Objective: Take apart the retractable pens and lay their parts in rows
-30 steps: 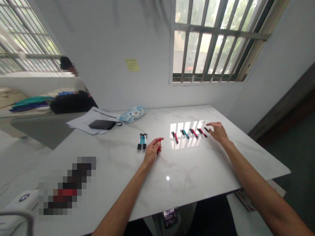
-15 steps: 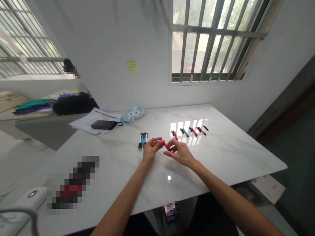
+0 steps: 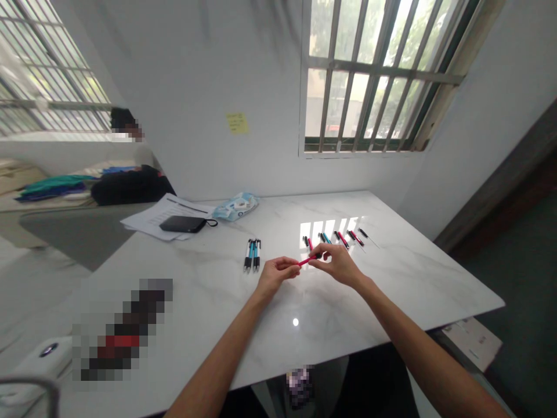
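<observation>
A pink pen (image 3: 307,260) with a dark end is held between my two hands above the table. My left hand (image 3: 278,274) pinches its pink end. The fingers of my right hand (image 3: 337,264) are closed round the dark end and partly hide it. Left of my left hand, several pens (image 3: 252,256) with blue or white barrels and black grips lie side by side. Beyond my right hand are pink and black pen parts (image 3: 343,239), blue and black pen parts (image 3: 324,238), and a thin refill with a black piece (image 3: 364,233).
White papers (image 3: 152,217) lie at the back left under a black pouch (image 3: 183,223), beside a blue and white packet (image 3: 237,206). A blurred-out dark and red object (image 3: 126,331) is at the left. The marble table's (image 3: 435,284) right edge slants toward me.
My right hand has moved right and slightly up, and the pen has turned from sloping down rightward to sloping up rightward. My left hand has shifted a little right and down.
</observation>
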Motion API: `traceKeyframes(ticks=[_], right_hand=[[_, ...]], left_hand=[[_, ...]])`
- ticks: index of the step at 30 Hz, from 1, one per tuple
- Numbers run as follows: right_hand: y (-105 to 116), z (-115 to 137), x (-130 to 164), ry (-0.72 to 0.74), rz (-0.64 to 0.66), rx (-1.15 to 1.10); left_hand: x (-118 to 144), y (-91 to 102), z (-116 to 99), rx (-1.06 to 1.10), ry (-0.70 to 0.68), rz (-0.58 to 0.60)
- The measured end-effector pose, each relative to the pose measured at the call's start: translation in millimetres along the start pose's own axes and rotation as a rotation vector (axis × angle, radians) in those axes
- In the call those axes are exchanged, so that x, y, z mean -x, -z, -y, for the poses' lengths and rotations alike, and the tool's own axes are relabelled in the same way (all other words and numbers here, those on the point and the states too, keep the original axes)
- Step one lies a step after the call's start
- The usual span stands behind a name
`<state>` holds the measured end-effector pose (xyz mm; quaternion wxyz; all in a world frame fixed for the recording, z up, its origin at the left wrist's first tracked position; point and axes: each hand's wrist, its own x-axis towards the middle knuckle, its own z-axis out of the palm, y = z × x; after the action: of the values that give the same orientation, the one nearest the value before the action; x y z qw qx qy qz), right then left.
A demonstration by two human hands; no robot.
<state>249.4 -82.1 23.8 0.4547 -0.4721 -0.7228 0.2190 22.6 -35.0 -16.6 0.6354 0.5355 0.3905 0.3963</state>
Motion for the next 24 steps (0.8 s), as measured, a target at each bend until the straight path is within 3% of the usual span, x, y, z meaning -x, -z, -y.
traceKeyframes(ticks=[4, 7, 10, 12, 15, 19, 24], right_hand=[[10.5, -6.7, -0.1, 0.000, -0.002, 0.049], [37.6, -31.2, -1.7, -0.042, -0.115, 0.103], [83.3, -77.1, -4.6, -0.175, -0.336, 0.136], [116.9, -115.2, -3.5, -0.323, -0.533, 0.157], [156.7, -168.9, 7.6, -0.536, -0.718, 0.247], [175.6, -211.6, 32.0, -0.643, -0.696, 0.442], [172.8, -221.9, 43.1, -0.662, -0.636, 0.636]], left_hand=[[-0.5, 1.5, -0.1, -0.003, 0.012, -0.007], [-0.7, 1.7, -0.6, -0.004, -0.004, -0.003], [-0.5, 0.6, -1.2, -0.012, -0.023, 0.008], [-0.3, -0.5, -1.7, -0.027, -0.033, 0.002], [0.3, -1.9, -3.2, -0.058, -0.051, -0.003], [0.2, -2.1, -5.4, -0.073, -0.048, -0.004], [-3.5, -1.0, -4.4, -0.072, -0.026, -0.032]])
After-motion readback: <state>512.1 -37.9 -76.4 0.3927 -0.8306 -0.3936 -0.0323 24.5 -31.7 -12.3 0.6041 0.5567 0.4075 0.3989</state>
